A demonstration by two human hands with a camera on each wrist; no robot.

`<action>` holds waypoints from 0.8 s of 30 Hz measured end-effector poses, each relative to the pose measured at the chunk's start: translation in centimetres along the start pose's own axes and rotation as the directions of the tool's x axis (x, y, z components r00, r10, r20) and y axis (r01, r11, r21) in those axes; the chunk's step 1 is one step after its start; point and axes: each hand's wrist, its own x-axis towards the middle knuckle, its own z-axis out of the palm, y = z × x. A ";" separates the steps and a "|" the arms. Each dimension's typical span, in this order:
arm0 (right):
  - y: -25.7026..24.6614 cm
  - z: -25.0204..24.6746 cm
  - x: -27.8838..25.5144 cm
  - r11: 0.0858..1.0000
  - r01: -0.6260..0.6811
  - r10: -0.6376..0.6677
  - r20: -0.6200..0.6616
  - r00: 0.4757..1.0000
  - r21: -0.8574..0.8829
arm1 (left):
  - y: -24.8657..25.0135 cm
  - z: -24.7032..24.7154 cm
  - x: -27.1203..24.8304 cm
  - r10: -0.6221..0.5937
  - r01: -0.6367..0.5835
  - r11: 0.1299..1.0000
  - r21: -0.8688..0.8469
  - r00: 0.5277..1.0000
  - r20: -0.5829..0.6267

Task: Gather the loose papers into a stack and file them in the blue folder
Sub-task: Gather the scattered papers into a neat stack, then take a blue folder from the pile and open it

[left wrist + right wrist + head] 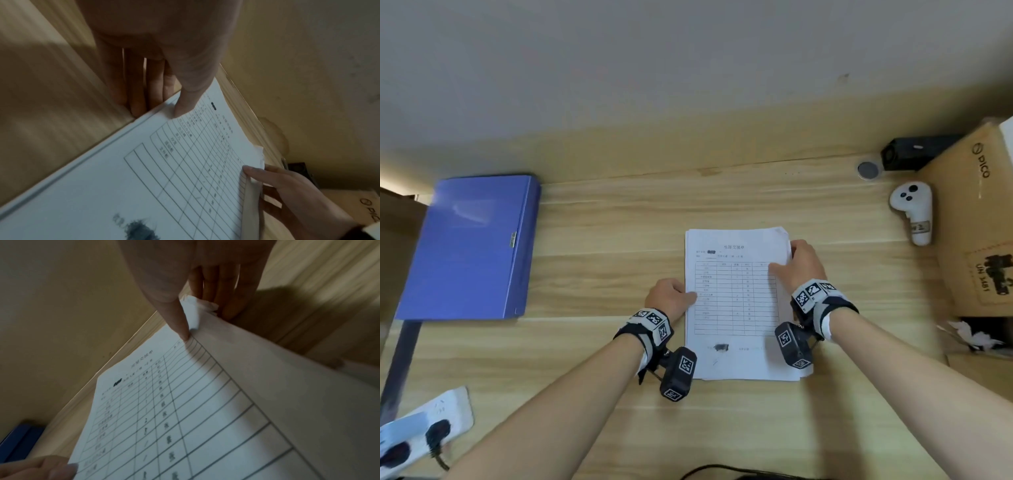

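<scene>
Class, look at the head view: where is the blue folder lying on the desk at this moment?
The blue folder lies closed at the far left of the wooden desk, well left of the stack of papers and apart from both hands.

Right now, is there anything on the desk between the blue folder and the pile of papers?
No. In the head view only bare wooden desk separates the closed blue folder from the papers; the left hand grips their near edge.
</scene>
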 end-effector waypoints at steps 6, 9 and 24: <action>-1.0 0.7 -0.4 0.998 0.048 -0.042 -0.156 0.987 0.038 | -1.6 -2.6 1.1 0.024 -0.017 0.993 -0.121 0.998 0.059; -3.1 1.9 -1.7 0.989 0.135 -0.111 -0.315 0.942 0.054 | -2.5 -4.5 1.5 0.034 -0.028 0.983 -0.180 0.999 0.025; -20.2 17.5 -8.8 0.923 0.258 -0.232 -0.124 0.965 0.285 | -8.4 -24.9 5.6 0.207 -0.286 0.946 -0.151 0.894 -0.399</action>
